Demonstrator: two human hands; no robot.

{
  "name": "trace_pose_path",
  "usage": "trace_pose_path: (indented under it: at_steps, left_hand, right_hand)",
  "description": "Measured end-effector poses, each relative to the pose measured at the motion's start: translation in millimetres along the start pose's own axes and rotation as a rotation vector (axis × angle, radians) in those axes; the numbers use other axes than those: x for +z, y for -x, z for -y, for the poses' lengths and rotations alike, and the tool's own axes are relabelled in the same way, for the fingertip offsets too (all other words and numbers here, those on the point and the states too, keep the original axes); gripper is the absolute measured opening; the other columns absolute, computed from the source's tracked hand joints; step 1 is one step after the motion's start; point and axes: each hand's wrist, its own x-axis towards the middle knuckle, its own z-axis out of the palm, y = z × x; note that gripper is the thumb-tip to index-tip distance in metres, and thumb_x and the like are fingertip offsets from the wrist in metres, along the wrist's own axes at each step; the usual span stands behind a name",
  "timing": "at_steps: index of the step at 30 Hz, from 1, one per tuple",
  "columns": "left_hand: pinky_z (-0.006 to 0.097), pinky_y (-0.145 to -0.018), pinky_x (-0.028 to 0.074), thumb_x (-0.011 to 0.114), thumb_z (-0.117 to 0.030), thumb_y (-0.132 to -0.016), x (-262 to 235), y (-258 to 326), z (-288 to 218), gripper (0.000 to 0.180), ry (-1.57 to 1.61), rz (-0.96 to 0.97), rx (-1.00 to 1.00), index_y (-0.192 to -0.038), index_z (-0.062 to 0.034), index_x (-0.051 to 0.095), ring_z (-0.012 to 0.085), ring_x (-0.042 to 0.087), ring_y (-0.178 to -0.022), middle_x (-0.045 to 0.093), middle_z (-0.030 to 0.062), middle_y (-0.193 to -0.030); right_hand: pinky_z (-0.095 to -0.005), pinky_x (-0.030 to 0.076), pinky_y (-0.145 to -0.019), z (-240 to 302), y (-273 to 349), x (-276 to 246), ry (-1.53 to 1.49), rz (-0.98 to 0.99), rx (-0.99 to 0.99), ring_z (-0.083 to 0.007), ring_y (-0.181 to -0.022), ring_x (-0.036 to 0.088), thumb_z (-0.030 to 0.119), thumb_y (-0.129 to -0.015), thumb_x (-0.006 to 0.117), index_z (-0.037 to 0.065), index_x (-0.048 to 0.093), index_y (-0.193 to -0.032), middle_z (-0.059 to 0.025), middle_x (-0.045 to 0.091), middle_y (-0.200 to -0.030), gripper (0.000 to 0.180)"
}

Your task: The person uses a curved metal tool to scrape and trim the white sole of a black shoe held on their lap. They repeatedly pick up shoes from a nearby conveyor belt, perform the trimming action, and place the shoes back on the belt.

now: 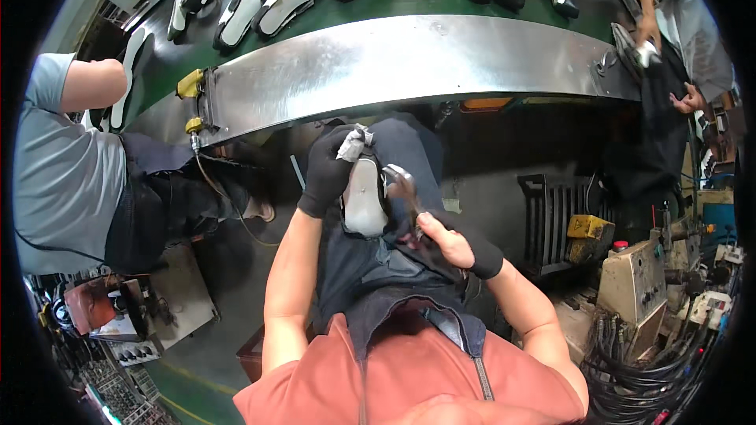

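Below the steel conveyor rim (409, 63), the gloved left hand (327, 169) gripped the upturned shoe (365, 197), long axis toward the rim, while the right hand (449, 240) clasped a hammer (405, 189) just right of it.

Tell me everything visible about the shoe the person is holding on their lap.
The shoe with the pale sole lies sole-up on the person's dark apron, toe end toward the person. Its dark upper edges frame the whitish bottom. The black-gloved left hand grips its far end, pressing a crumpled grey-white rag against it. The metal-headed hammer in the right hand sits beside its right edge; whether they touch is unclear.
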Motion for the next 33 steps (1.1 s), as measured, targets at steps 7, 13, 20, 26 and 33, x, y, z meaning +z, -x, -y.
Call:
trace_pose_path:
  at_steps: [7, 13, 20, 26, 33]
  left_hand:
    - [0.035, -0.087, 0.044, 0.037, -0.032, -0.098, 8.6, -7.0, -1.7, 0.046, 0.240, 0.019, 0.114, -0.088, 0.0001, 0.068, 0.0229, 0.058, -0.096, 0.064, 0.0115, -0.095]
    - [0.035, -0.091, 0.042, 0.031, -0.030, -0.099, 6.0, -7.5, 9.1, 0.045, 0.119, 0.061, 0.233, -0.095, -0.0005, 0.066, 0.0234, 0.055, -0.104, 0.062, 0.0111, -0.100]
    - [0.030, -0.084, 0.046, 0.033, -0.040, -0.099, 16.2, -10.7, -14.8, 0.049, 0.294, 0.048, 0.001, -0.100, -0.0010, 0.063, 0.0174, 0.060, -0.091, 0.064, 0.0088, -0.098]
    - [0.032, -0.088, 0.045, 0.039, -0.021, -0.094, 21.9, -18.0, 20.1, 0.033, 0.240, -0.055, 0.052, -0.096, 0.0002, 0.064, 0.0204, 0.060, -0.093, 0.065, 0.0104, -0.097]
    - [0.037, -0.098, 0.039, 0.042, -0.017, -0.088, 7.5, -29.2, 15.3, 0.030, 0.034, -0.036, 0.188, -0.097, -0.0039, 0.068, 0.0240, 0.054, -0.111, 0.066, 0.0101, -0.099]
  right_hand:
    - [-0.0340, 0.052, -0.086, 2.7, -37.9, -1.3, -0.324, 0.240, 0.248, -0.0273, -0.095, 0.064, 0.048, -0.098, 0.032, -0.002, 0.052, -0.118, -0.0198, 0.063, -0.105, 0.058]
    - [-0.0379, 0.056, -0.078, 29.4, -35.7, -20.3, -0.280, 0.143, 0.425, -0.0347, -0.089, 0.065, 0.051, -0.095, 0.039, -0.001, 0.044, -0.129, -0.0254, 0.060, -0.108, 0.062]
    - [-0.0333, 0.057, -0.070, 40.6, -54.9, -12.3, -0.225, 0.124, 0.462, -0.0285, -0.081, 0.067, 0.048, -0.096, 0.038, 0.001, 0.047, -0.124, -0.0149, 0.061, -0.101, 0.056]
    - [-0.0357, 0.046, -0.062, -17.2, -69.1, 6.7, 0.486, -0.210, -0.168, -0.0251, -0.060, 0.055, 0.036, -0.099, 0.038, -0.002, 0.056, -0.092, -0.0120, 0.061, -0.074, 0.043]
    - [-0.0336, 0.045, -0.069, -13.1, -80.7, 6.5, 0.541, -0.177, -0.104, -0.0203, -0.074, 0.055, 0.024, -0.099, 0.038, -0.002, 0.057, -0.099, -0.0115, 0.061, -0.085, 0.032]
